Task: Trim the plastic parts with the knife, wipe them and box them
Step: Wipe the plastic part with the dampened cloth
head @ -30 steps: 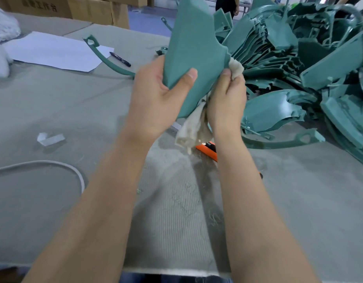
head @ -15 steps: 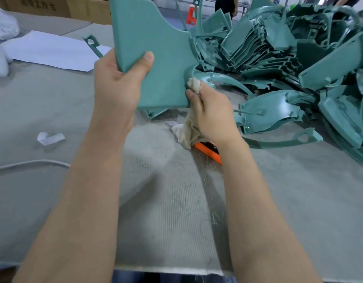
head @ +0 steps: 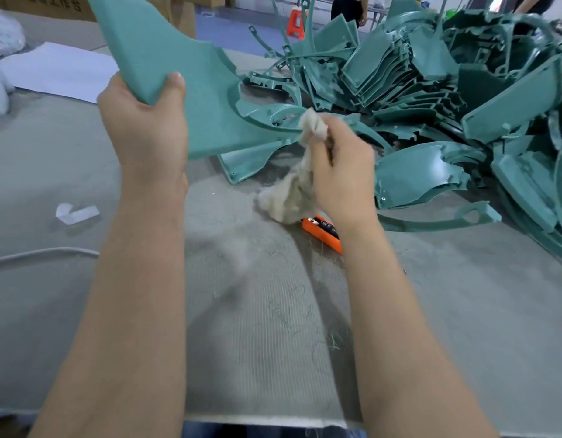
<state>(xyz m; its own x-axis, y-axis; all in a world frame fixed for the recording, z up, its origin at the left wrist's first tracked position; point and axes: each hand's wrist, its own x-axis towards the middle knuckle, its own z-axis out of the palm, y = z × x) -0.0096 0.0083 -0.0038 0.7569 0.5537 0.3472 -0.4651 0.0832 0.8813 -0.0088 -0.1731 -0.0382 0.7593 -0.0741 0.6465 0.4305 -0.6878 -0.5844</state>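
- Above the bench (head: 83, 311): left hand (head: 147, 134) grips part (head: 191, 83), thumb on its face.
- Right hand (head: 342, 172) clutches rag (head: 292, 197) beside part's edge.
- Knife (head: 323, 233) lies under the right wrist.

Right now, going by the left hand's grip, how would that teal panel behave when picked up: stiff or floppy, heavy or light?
Probably stiff: the teal panel juts out from the left hand without sagging. Likely light for its size, since one hand holds it up by an edge. Its matte face seems unlikely to slip.
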